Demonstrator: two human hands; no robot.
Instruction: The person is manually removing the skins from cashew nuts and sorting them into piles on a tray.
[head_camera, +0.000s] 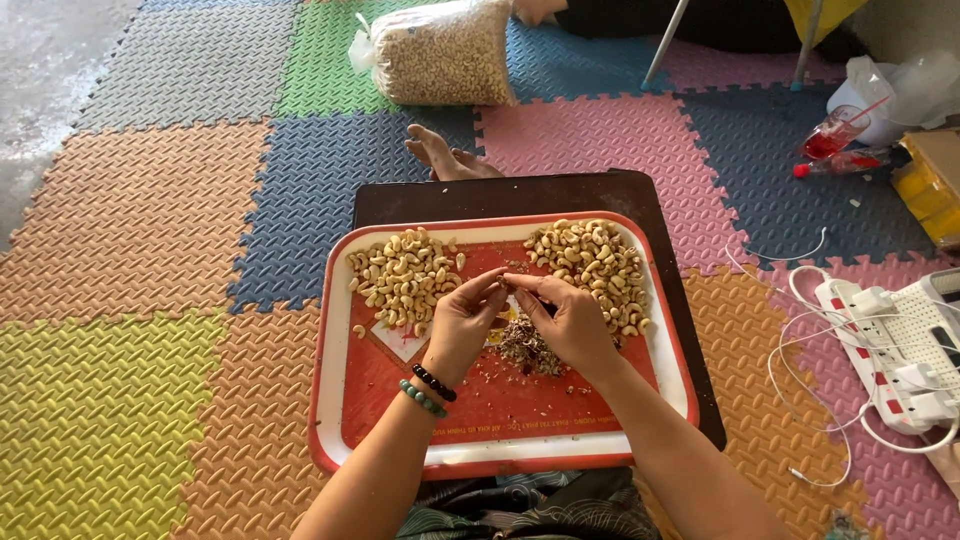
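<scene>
A red tray (340, 400) with a white rim rests on a dark board on my lap. Two heaps of cashew nuts lie on it: one at the left (405, 275), one at the right (595, 265). Between them sits a small pile of brown skins (522, 345). My left hand (462, 320), with two bead bracelets on the wrist, and my right hand (570, 320) meet fingertip to fingertip above the tray's middle, pinching one small nut (506, 281) between them.
A clear bag of cashews (440, 50) lies on the coloured foam mats at the back. A bare foot (445, 155) sticks out beyond the board. To the right are a white power strip with cables (890, 340), a red drink cup (830, 135) and boxes.
</scene>
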